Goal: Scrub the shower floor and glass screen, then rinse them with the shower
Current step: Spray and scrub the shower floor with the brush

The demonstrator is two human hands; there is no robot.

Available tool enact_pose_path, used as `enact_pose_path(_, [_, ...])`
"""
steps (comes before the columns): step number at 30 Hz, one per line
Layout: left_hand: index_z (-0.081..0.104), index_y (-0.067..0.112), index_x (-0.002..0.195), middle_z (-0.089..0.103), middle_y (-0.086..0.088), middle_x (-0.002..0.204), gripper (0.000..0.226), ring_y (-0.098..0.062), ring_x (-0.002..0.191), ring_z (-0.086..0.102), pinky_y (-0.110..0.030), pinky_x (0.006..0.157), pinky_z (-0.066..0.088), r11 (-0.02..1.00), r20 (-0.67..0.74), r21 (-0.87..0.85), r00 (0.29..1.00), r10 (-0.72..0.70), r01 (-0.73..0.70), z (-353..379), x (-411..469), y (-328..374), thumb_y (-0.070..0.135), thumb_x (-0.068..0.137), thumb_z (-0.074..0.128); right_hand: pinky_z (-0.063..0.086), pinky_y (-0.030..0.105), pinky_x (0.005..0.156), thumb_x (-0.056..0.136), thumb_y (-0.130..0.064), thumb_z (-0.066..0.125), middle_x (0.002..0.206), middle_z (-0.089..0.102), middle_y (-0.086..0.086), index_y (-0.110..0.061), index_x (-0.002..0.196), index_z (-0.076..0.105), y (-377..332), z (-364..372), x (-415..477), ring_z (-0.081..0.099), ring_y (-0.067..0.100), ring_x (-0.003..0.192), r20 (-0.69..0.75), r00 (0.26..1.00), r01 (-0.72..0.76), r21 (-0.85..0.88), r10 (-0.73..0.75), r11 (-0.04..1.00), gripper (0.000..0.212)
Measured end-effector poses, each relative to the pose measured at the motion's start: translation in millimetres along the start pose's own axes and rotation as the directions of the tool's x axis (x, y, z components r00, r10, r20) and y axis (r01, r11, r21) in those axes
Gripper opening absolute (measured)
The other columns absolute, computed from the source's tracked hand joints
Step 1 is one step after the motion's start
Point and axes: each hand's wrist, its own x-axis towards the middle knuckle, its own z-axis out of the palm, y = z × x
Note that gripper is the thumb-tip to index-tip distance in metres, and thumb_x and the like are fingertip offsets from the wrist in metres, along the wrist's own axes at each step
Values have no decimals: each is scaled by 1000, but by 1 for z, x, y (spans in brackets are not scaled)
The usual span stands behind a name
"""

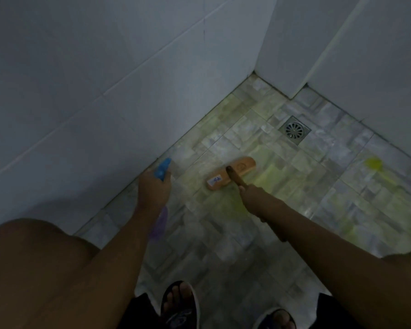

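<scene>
Scrub brush (231, 173): wooden block head, orange-tan, long and rounded at the ends, lying flat on the shower floor (223, 245). It sits roughly mid-floor, between the left wall (81, 91) and the drain (294, 130), well apart from both. A dark brown handle (234, 177) comes off the middle of the head toward the person.

Right hand (246, 191): closed round the handle just behind the head, arm stretched out and down.

Left hand (153, 188): wrapped round the neck of a spray bottle (163, 168). The blue trigger head pokes out above the fingers, and the purple see-through body shows under the wrist. The bottle is held near the foot of the left wall, just above the floor.

Markings: small white sticker (214, 180) with blue print on the near end of the brush head, too blurred to read. There's a round stamped mark on top of the head toward the far end, also unreadable. No legible text on the bottle.

Floor: small grey-white stone-look tiles, wet sheen, with yellow-green cleaner smeared around the brush and out to the right. One thicker yellow blob (373, 163) sits near the right wall. The drain is a square steel plate with a round slotted grate, close to the far corner.

Walls are large white tiles. Dark slippers (178, 305) on both feet at the bottom edge. Light is dim.
</scene>
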Motion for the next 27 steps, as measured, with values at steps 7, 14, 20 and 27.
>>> enact_pose_path(7, [64, -2, 79, 62, -16, 68, 35, -33, 63, 64, -37, 55, 49, 999, -5, 42, 1000, -12, 12, 0, -23, -7, 29, 93, 69, 53, 42, 83, 108, -44, 28, 129, 58, 20, -3, 134, 53, -73, 26, 59, 61, 37, 109, -53, 999, 16, 163, -8, 986, 55])
enact_pose_path(14, [67, -1, 72, 66, -18, 66, 32, -31, 61, 66, -38, 51, 52, 995, 4, 42, 995, -95, 95, 3, -15, 8, 29, 83, 72, 45, 35, 76, 109, -41, 29, 115, 62, 19, -10, 117, 51, 52, 59, -12, 62, 33, 95, 31, 1000, 4, -49, -2, 999, 39])
enact_pose_path(20, [66, -1, 76, 67, -18, 72, 29, -33, 65, 67, -51, 57, 58, 994, -27, -18, 994, -105, 104, 11, -13, 11, 27, 80, 71, 46, 37, 87, 109, -39, 27, 124, 58, 21, -6, 133, 48, 30, 53, 5, 60, 37, 109, -9, 1000, 0, 21, 0, 1000, 46])
enact_pose_path(27, [69, 2, 94, 69, -15, 84, 36, -32, 76, 69, -47, 66, 61, 991, -45, -41, 991, -125, 123, 19, -13, 21, 36, 83, 74, 44, 41, 88, 108, -27, 31, 129, 57, 23, 1, 132, 52, -79, 31, 61, 56, 41, 118, -81, 994, 80, 147, -69, 986, 43])
